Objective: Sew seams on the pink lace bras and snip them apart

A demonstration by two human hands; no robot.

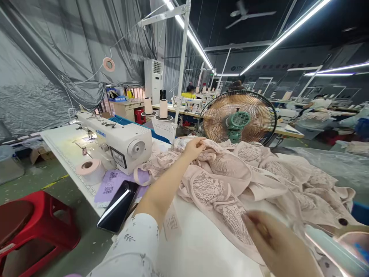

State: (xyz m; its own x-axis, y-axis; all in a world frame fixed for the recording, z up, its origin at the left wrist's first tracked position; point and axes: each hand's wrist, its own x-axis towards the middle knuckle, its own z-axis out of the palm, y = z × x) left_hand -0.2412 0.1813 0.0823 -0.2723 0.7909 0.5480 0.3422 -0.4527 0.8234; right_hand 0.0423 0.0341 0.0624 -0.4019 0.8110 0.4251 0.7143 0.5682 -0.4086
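Right hand (271,238): nearest, low at right, blurred; thumb and fingers bunched at edge of lace garment (209,188); grip impossible to tell. Likely fault: missed or slipping hold, from only a fingertip's catch on thin cloth.

Surface (190,227): white, bare before the cloth. Printed label (172,222), beside left forearm; liable to be brushed aside by a sweep of that arm.

Phone (119,207): dark, tilted, lower end apparently past surface edge, close to patterned sleeve (135,244). Chief hazard: a fall to the floor, from an elbow's nudge or a dragged strap.

Lace garment: pale pink, spread on surface between both hands, straps and edges crossing neighbours. Possible tangle or pulled lace, from lifting one piece while others cling.

Purple sheet (108,188): under phone, strap loop across one corner; apt to shift with any tug.

Left hand (195,148): farther out, arm extended, fingers curled narrow against heaped cloth; firm hold not certain.

Sewing machine (127,142): left, cloth heaped close by; possible snagging of loose straps.

Fan (238,121): behind heap; possible catching of cloth at guard, from pushing pile backward.
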